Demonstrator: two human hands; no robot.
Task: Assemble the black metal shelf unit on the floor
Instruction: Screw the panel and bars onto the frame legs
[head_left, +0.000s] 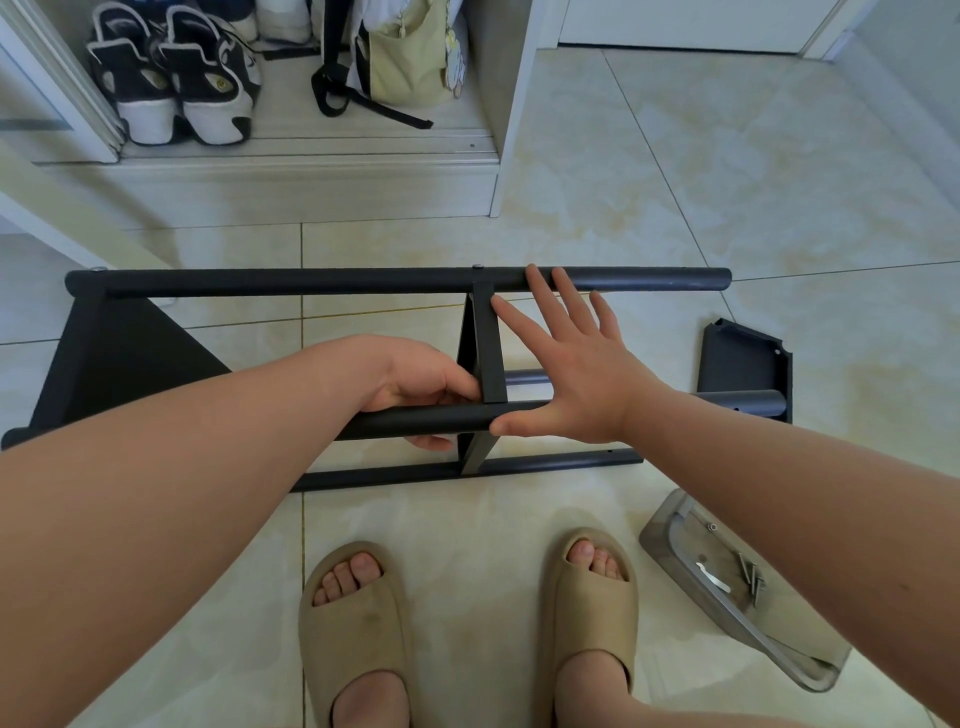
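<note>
At eleven o'clock, a pair of black-and-white sneakers (171, 88) with thick soles sits in an open cabinet, and a pale green fabric bag (410, 57) with black straps stands just to their right. The black metal shelf unit (363, 280) lies on its side on the glossy cream floor tiles (675, 182), spread from nine o'clock to three o'clock. Its round, matte tubes run left to right. At nine o'clock, a flat end panel (119, 364) joins the tubes. Your left hand (415, 387) curls round the near tube (748, 402), with the fingers above it and the thumb below, just left of the flat middle panel (485, 353), which stands crosswise between the tubes. Your right hand (571, 379) is spread flat, just right of that panel. Its thumb lies against the near tube and its straight fingers reach the far tube, so your hands sit close together on either side of the panel. At three o'clock, a loose black panel (743, 358) with clipped corners lies beyond the tube ends. At four o'clock, a clear plastic tray (670, 540) holds several small silver screws (750, 577). At six o'clock, your feet are in tan foam slides (353, 623).
</note>
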